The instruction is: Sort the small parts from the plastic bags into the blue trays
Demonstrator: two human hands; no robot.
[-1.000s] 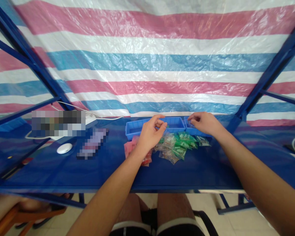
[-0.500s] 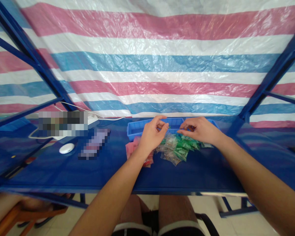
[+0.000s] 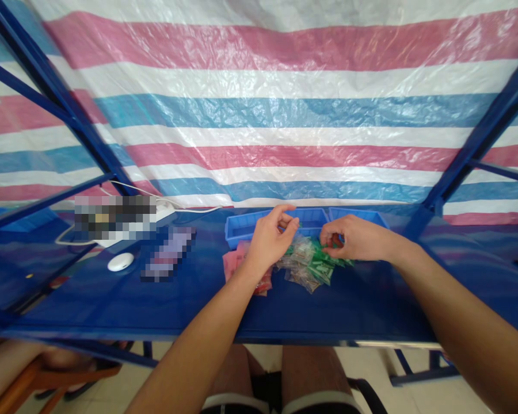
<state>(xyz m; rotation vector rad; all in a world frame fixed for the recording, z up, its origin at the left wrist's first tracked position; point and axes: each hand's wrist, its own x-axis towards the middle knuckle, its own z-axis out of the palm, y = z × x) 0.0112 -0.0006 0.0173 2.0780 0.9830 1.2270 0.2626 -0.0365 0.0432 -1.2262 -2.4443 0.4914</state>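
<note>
My left hand [image 3: 271,236] hovers over the front edge of a long blue bin [image 3: 237,229], thumb and fingers curled together. Whatever it may hold is too small to make out. Lower and to the right, my right hand [image 3: 356,238] pinches at a green plastic bag [image 3: 326,261] in the pile. Small clear plastic bags [image 3: 300,264] lie between the hands, overlapping the green ones. Pink-red plastic bags [image 3: 231,263] are partly hidden by my left wrist. A second blue bin [image 3: 365,216] stands behind my right hand.
On the left of the blue table [image 3: 190,310] lie a white rounded object [image 3: 121,262], a blurred-out phone-like item [image 3: 168,253] and blurred items by a white cable [image 3: 198,210]. Blue metal posts [image 3: 479,123] frame a striped plastic sheet [image 3: 285,109]. Another person's limb [image 3: 8,368] shows lower left.
My right hand has dropped from beside the bin down onto the green bags, and its fingers have closed. The left hand has stayed nearly in place.
</note>
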